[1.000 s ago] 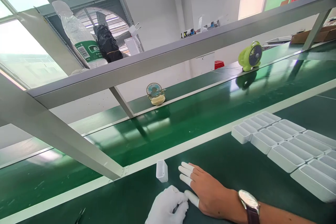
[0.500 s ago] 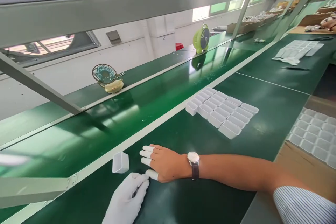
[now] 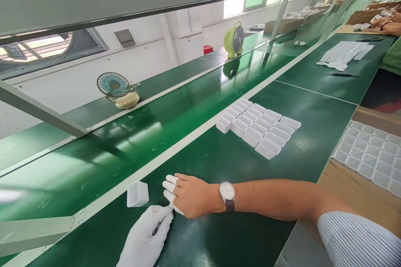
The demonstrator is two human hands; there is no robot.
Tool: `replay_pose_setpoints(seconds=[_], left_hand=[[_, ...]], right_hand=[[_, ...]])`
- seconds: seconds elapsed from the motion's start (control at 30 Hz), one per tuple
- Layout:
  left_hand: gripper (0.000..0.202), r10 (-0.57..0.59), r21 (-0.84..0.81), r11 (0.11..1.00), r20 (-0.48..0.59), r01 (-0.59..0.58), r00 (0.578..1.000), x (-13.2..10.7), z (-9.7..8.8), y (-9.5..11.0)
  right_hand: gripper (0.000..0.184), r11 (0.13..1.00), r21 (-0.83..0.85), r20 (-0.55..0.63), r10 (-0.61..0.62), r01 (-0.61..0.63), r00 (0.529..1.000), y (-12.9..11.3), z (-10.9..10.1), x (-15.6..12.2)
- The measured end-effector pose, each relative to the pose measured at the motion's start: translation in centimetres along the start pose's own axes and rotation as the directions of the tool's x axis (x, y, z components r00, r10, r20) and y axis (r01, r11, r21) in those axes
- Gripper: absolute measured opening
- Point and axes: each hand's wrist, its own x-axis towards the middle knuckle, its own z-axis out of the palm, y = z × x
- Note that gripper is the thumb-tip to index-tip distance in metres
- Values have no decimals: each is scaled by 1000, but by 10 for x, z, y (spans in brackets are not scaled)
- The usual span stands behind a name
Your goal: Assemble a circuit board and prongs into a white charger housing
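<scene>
My left hand (image 3: pixel 144 237) wears a white glove and lies at the bottom edge on the green table, fingers curled round a small dark thing I cannot make out. My right hand (image 3: pixel 187 195), with a wristwatch and white finger cots, rests flat just above it. Its fingers are stretched left and its thumb touches the gloved fingertips. A small open white plastic case (image 3: pixel 138 194) stands a short way left of the right fingertips, beside the white strip along the conveyor belt (image 3: pixel 156 133).
A block of several white cases (image 3: pixel 258 127) sits farther up the table. A tray of more cases (image 3: pixel 369 154) lies on a cardboard box at right. A teal fan (image 3: pixel 116 90) and a green fan (image 3: pixel 234 39) stand beyond the belt. A metal strut (image 3: pixel 37 229) crosses low left. A co-worker's hands (image 3: pixel 387 23) show far right.
The view has swung down and to the right, so the shelf bottle is gone from sight. My right thumb has drawn in against the gloved fingers; both hands stay by the small case.
</scene>
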Motion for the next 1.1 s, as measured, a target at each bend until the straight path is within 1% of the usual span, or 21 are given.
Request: replay_pose_setpoints(seconds=[0.27, 0.47, 0.6, 0.73, 0.93, 1.1], left_hand=[[25, -4, 10, 1000, -1, 4, 1000, 1, 1, -2], [25, 15, 20, 1000, -19, -14, 1000, 0, 0, -1], [23, 27, 25, 999, -26, -27, 999, 1, 0, -1], [24, 22, 34, 999, -30, -21, 999, 2, -1, 1], [27, 48, 49, 998, -65, -45, 997, 4, -3, 7], [25, 42, 60, 997, -46, -39, 998, 3, -3, 4]], right_hand=[[44, 1000, 13, 4, -6, 6, 1000, 0, 0, 0], [44, 1000, 17, 27, 0, -1, 1000, -1, -1, 0], [44, 1000, 9, 21, 2, -2, 1000, 0, -1, 0], [45, 1000, 11, 7, 6, -6, 1000, -1, 2, 0], [45, 1000, 8, 27, 1, -2, 1000, 0, 1, 0], [43, 1000, -18, 22, 2, -1, 1000, 0, -1, 0]])
